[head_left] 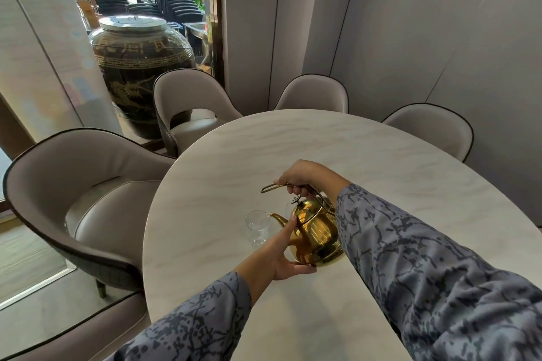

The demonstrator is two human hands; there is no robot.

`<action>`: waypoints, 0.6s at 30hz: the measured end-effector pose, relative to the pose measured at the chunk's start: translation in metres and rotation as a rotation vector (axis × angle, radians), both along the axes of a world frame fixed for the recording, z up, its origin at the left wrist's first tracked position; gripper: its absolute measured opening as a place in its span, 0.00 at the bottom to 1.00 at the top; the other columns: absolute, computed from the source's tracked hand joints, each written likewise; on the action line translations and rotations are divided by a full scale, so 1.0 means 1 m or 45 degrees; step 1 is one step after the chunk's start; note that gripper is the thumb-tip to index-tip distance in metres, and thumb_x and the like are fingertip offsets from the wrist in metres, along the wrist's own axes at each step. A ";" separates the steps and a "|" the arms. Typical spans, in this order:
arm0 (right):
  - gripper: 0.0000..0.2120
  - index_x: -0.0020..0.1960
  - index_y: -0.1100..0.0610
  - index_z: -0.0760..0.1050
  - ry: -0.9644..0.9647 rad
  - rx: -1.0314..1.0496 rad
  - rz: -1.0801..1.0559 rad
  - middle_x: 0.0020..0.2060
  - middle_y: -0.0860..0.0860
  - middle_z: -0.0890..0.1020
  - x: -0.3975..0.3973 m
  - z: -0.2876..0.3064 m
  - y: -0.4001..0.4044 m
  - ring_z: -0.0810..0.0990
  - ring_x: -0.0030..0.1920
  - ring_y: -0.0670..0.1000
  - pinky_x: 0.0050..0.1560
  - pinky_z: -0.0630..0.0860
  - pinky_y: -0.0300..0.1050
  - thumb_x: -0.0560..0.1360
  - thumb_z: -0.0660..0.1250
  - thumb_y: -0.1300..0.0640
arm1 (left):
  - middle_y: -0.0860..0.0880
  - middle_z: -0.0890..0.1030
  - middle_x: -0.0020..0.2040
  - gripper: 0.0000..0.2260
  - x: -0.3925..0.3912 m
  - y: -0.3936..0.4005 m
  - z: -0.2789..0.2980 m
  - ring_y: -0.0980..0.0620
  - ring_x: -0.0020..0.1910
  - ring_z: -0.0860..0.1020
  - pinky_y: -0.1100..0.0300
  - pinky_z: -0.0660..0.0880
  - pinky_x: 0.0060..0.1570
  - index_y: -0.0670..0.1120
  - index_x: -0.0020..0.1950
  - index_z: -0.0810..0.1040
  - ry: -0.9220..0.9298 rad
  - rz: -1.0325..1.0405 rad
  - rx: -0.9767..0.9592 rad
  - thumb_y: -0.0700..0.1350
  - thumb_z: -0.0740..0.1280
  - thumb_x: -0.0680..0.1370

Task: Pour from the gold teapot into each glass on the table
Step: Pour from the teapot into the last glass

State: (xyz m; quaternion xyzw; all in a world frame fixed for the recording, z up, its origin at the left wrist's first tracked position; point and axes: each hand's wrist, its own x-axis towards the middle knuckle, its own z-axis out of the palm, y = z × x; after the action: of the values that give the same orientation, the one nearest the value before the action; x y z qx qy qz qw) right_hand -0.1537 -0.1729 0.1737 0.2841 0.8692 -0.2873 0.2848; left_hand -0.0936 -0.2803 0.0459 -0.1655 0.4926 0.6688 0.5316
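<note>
The gold teapot (318,236) stands on the round marble table (337,149), its spout pointing left over the rim of a clear glass (257,226). My right hand (305,177) is closed around the teapot's top handle. My left hand (281,255) cups the teapot's left side and base, fingers spread against the metal. A second glass shows partly behind the teapot's lid, mostly hidden. I cannot tell whether liquid is flowing or how full the glass is.
Grey upholstered chairs ring the table: one at near left (79,193), one at far left (187,105), two at the back (313,94) and right (431,129). A large dark ceramic jar (140,73) stands by the window.
</note>
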 end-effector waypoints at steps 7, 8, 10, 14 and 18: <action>0.22 0.35 0.58 0.68 0.039 -0.016 -0.008 0.27 0.50 0.67 0.006 -0.006 0.003 0.63 0.26 0.48 0.30 0.62 0.42 0.81 0.60 0.44 | 0.37 0.62 0.76 0.39 0.001 0.000 -0.002 0.30 0.72 0.67 0.37 0.80 0.57 0.46 0.71 0.68 -0.073 0.043 -0.031 0.60 0.77 0.67; 0.22 0.35 0.58 0.69 0.063 -0.027 -0.020 0.27 0.50 0.68 0.007 -0.007 0.005 0.64 0.26 0.48 0.30 0.63 0.42 0.81 0.61 0.44 | 0.37 0.63 0.76 0.39 0.001 0.000 -0.003 0.30 0.72 0.68 0.37 0.80 0.57 0.46 0.72 0.67 -0.063 0.044 -0.045 0.61 0.76 0.67; 0.22 0.35 0.58 0.70 0.128 -0.068 -0.058 0.26 0.50 0.69 0.012 -0.012 0.009 0.65 0.25 0.48 0.30 0.64 0.42 0.80 0.62 0.45 | 0.39 0.63 0.77 0.40 0.002 0.000 -0.003 0.31 0.72 0.68 0.38 0.81 0.57 0.47 0.74 0.66 -0.014 0.050 -0.077 0.62 0.75 0.68; 0.22 0.32 0.59 0.72 0.303 -0.164 -0.131 0.22 0.50 0.70 0.029 -0.026 0.021 0.66 0.21 0.48 0.28 0.65 0.42 0.78 0.66 0.46 | 0.42 0.62 0.79 0.40 0.008 -0.001 -0.006 0.33 0.72 0.68 0.40 0.80 0.59 0.48 0.75 0.64 0.102 0.031 -0.142 0.64 0.74 0.70; 0.23 0.31 0.59 0.75 0.468 -0.241 -0.128 0.21 0.51 0.72 0.057 -0.035 0.033 0.69 0.20 0.48 0.26 0.67 0.40 0.77 0.67 0.44 | 0.42 0.67 0.76 0.43 0.016 0.002 -0.016 0.35 0.71 0.71 0.42 0.82 0.52 0.49 0.75 0.65 0.251 0.032 -0.236 0.68 0.73 0.67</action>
State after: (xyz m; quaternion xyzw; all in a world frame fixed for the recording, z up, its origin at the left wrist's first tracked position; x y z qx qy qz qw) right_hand -0.0971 -0.1402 0.1385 0.2419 0.8604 -0.4286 0.1322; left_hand -0.0771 -0.2781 0.0303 -0.1535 0.6002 0.6400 0.4546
